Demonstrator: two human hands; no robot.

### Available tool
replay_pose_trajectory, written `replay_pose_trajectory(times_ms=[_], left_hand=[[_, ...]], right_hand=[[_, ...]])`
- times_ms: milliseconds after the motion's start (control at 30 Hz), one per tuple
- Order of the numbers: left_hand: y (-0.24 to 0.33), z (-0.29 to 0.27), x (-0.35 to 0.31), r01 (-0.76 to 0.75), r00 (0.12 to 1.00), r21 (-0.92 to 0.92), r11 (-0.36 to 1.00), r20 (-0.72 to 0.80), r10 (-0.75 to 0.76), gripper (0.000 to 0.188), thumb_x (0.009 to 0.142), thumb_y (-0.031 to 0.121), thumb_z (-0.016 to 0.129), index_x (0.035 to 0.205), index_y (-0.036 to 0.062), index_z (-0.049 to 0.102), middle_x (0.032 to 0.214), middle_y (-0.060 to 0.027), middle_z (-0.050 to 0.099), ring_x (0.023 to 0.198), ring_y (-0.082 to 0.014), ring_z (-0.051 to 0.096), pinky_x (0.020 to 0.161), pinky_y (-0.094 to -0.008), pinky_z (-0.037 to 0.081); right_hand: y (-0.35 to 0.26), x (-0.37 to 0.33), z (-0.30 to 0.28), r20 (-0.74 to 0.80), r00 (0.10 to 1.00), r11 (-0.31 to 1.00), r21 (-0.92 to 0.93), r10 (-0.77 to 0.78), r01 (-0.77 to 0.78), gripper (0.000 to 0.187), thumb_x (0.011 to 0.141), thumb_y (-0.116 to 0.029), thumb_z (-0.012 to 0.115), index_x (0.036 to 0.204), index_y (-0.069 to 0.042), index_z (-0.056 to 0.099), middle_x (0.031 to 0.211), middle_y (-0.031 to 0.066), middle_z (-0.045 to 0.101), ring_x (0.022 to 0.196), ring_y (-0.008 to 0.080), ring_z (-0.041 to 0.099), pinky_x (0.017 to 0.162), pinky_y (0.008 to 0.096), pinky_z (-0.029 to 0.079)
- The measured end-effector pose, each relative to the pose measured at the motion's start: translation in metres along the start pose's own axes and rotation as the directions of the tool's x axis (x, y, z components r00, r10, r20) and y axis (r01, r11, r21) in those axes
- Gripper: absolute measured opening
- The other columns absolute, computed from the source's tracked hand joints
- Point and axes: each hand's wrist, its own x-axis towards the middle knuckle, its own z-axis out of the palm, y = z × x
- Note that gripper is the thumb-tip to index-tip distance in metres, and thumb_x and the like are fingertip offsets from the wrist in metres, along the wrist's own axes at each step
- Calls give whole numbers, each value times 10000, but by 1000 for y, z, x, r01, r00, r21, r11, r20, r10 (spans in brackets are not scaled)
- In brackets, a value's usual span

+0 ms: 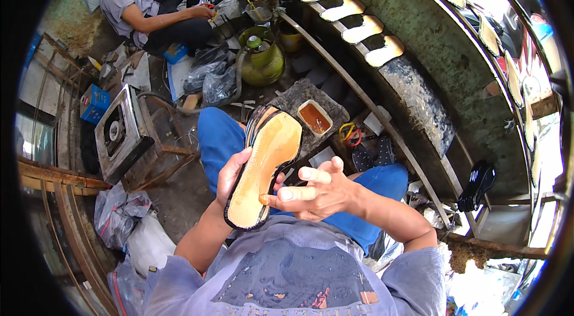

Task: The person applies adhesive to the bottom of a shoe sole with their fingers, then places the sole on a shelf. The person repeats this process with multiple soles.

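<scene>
A stack of shoe insoles (272,148) is held tilted above my lap, its tan top face with a black stitched edge turned up toward me. My left hand (233,175) grips the stack, thumb along the left edge and fingertips showing at the right edge. My right hand (320,193) has its fingers apart, one of them stretched onto the lower part of the top insole. At that fingertip sits an orange-brown dab of glue (263,199). Beyond my knees, a small white tray (330,120) contains orange-brown liquid with the same look.
The tray rests on a worn block (287,98). A green gas cylinder (263,65) stands behind it, and a stove (116,130) is at left. Insoles (365,29) line a plank at right. At far left a co-worker (134,2) sits holding scissors (210,11).
</scene>
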Motion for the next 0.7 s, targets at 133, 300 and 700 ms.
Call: replay_pose_trajectory(times_ms=[133, 300, 700], left_hand=[[5, 0, 21, -108, 987, 45, 993, -114, 112, 563, 1070, 397, 426, 1427, -28, 522, 1171, -202, 702, 962, -328, 699, 876, -397, 598], [20, -2, 37, -102, 994, 98, 990, 49, 97, 534, 1079, 379, 405, 1415, -19, 526, 1153, -168, 713, 934, -289, 709, 854, -407, 597], [52, -10, 62, -134, 987, -77, 988, 79, 140, 548, 1071, 393, 434, 1445, 1, 519, 1203, -218, 700, 987, -336, 723, 835, -440, 627]], right_hand=[[31, 7, 2, 82, 976, 957, 194, 202, -215, 407, 802, -348, 612, 1172, -438, 759, 1630, 79, 381, 1549, 356, 157, 1200, 615, -63], [40, 19, 11, 90, 968, 972, -2, 234, -235, 441, 801, -371, 642, 1224, -470, 716, 1593, 31, 395, 1505, 338, 206, 1193, 610, -33], [36, 37, 33, 88, 969, 963, 128, 229, -239, 432, 791, -363, 630, 1200, -452, 738, 1615, 11, 422, 1510, 323, 233, 1176, 619, -51]])
